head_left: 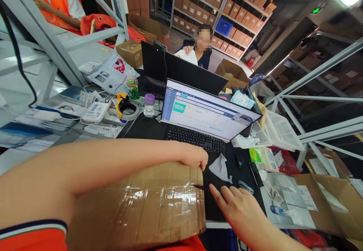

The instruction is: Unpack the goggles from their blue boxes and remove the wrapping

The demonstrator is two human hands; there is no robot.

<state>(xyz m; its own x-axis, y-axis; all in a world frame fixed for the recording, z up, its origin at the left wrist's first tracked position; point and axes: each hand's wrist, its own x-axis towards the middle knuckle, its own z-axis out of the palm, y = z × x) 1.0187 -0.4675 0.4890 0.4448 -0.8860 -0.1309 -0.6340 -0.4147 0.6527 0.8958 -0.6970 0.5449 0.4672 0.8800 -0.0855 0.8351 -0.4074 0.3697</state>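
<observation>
A taped brown cardboard box [159,205] lies close to my body, its worn far edge reaching over the desk mat. My left hand [195,155] is curled over the box's upper right corner, the forearm lying across its far side. Right of the box, my right hand [236,203] hovers at the mat with fingers loosely apart and nothing in them. A grey cloth [219,167] is just beyond that hand, and a grey box cutter-like tool [245,186] lies beside its knuckles. The black keyboard [195,139] sits past my left hand.
A lit monitor [210,111] stands behind the keyboard. A mouse [239,161] lies to the right. Tape roll [127,109], purple-lidded jar [149,105] and green bottle [132,87] are at left. White baskets [283,130] and an open carton [326,201] flank the right. Another person sits opposite.
</observation>
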